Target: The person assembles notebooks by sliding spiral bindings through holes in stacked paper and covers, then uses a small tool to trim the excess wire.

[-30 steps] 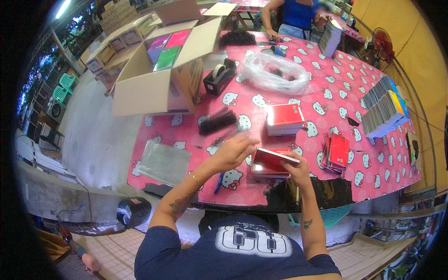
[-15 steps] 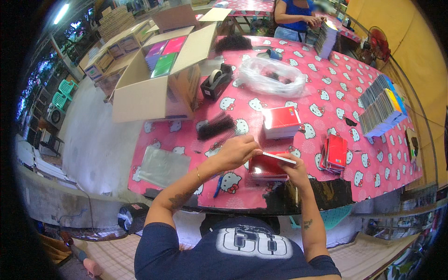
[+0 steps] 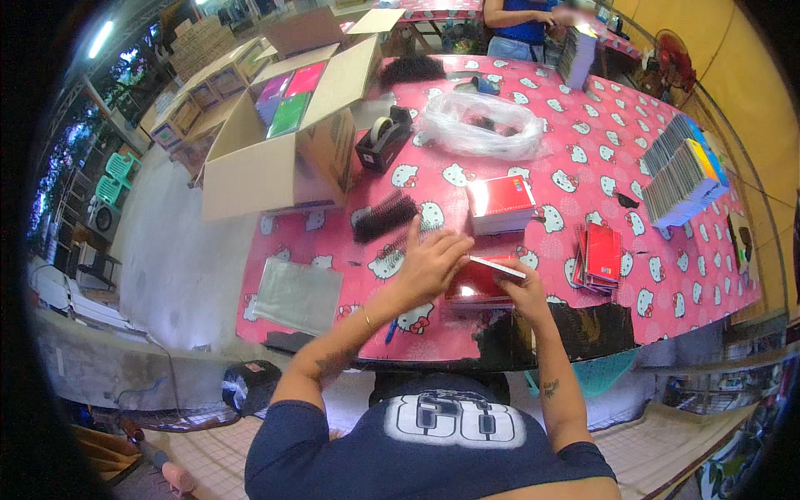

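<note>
1. Right hand (image 3: 523, 290): fingers closed on a thin notebook (image 3: 500, 267), above red notebooks (image 3: 468, 291); a steady grip probably serves best.
2. Left hand (image 3: 435, 262): fingers at its left end, pinch indeterminable; light, even pressure should spare the edge.

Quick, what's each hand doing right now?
Left hand: at the notebook's end, one finger raised; can't tell its grip.
Right hand: closed, holding that notebook.
</note>
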`<act>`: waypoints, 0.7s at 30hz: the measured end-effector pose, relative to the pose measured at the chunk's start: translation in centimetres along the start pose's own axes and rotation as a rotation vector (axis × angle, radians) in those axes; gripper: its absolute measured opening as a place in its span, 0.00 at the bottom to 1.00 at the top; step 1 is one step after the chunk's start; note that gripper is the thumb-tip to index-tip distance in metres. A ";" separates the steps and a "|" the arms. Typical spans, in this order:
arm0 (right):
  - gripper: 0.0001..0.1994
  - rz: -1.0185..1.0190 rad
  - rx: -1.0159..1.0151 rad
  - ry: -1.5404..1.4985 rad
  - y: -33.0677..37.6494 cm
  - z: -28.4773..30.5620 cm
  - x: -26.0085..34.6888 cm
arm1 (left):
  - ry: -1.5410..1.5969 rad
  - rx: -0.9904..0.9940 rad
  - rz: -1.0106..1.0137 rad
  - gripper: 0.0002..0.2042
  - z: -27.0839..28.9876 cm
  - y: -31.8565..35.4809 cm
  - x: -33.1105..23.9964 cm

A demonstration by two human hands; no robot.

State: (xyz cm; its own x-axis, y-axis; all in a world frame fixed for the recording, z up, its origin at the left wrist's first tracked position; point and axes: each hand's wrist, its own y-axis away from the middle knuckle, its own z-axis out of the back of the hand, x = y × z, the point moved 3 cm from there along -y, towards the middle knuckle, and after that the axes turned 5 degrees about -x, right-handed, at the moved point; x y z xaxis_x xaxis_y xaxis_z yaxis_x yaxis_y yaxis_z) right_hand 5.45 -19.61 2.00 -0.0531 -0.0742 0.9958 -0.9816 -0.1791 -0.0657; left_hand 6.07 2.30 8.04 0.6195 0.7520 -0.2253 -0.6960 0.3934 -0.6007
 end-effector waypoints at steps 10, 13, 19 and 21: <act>0.14 0.002 0.023 -0.012 -0.1 -0.2 0.4 | 0.366 0.335 0.032 0.08 0.3 -2.6 1.8; 0.14 -0.003 0.032 -0.028 -0.1 -0.3 0.4 | 0.474 0.367 0.083 0.07 0.2 -3.0 2.1; 0.15 0.019 0.030 -0.045 -0.1 -0.1 0.1 | 0.137 0.485 0.097 0.20 0.2 -3.4 1.9; 0.14 0.025 0.020 -0.032 0.0 -0.1 0.2 | -0.271 0.063 -0.057 0.31 -0.5 -0.8 -0.8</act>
State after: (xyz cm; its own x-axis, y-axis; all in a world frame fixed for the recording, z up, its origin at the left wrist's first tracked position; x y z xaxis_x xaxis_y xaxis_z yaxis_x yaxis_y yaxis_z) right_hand 5.40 -19.49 2.24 -0.0718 -0.1102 0.9913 -0.9761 -0.1966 -0.0926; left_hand 6.30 1.16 8.34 0.5445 0.8384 0.0254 -0.6896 0.4647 -0.5554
